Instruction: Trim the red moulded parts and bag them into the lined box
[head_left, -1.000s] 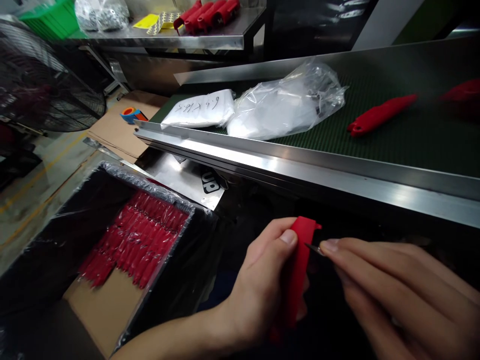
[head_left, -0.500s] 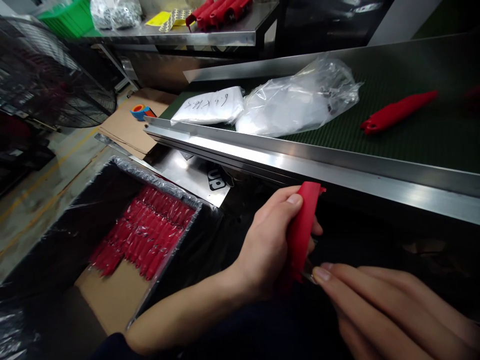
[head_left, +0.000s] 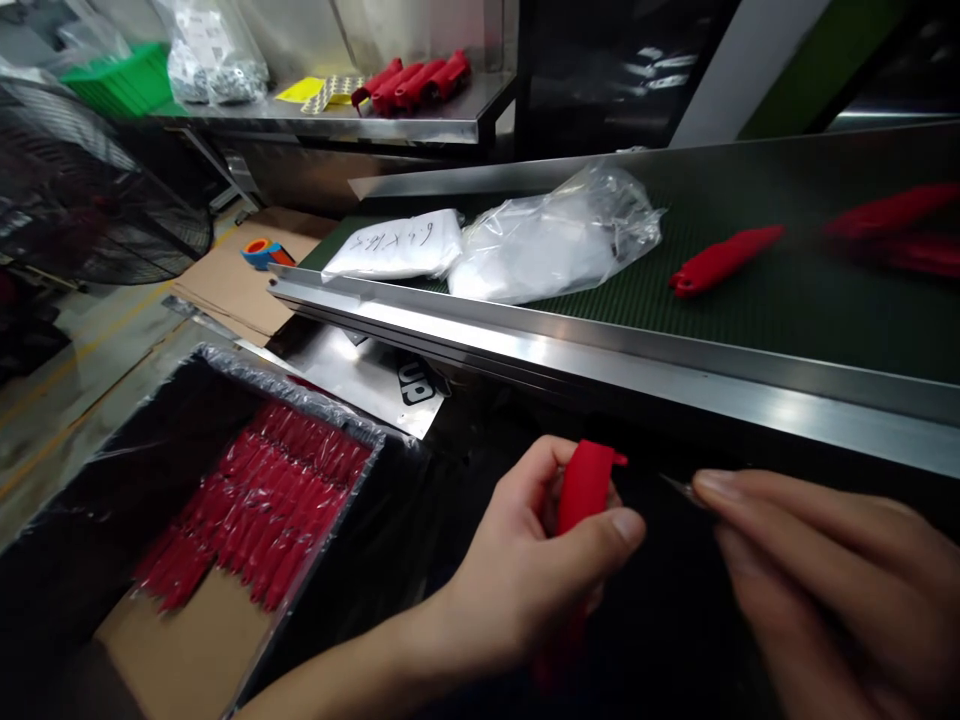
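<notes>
A long, curved red plastic part point(head_left: 585, 488) is gripped in my left hand point(head_left: 514, 565), with the thumb across its front. A small hooked tab juts from its upper end, and its lower end fades into shadow. To the right, my right hand point(head_left: 825, 560) pinches a thin, pointed metal blade point(head_left: 677, 487) between thumb and fingers. The blade's tip points left toward the red part, with a gap between them; its handle is hidden by the fingers. Beyond my hands, a similar red part point(head_left: 726, 262) lies on the green conveyor belt point(head_left: 750, 325).
More red parts point(head_left: 900, 225) lie blurred at the belt's right. A white labelled packet point(head_left: 397, 245) and a clear bag point(head_left: 551, 240) rest on it. The metal rail point(head_left: 525, 345) borders the belt. At lower left, a plastic-lined box point(head_left: 300, 388) holds rows of wrapped red parts point(head_left: 277, 490).
The blade has come away from the red part as my right hand moved right and up. My left hand has lowered the part slightly and its thumb has shifted. The camera view has shifted.
</notes>
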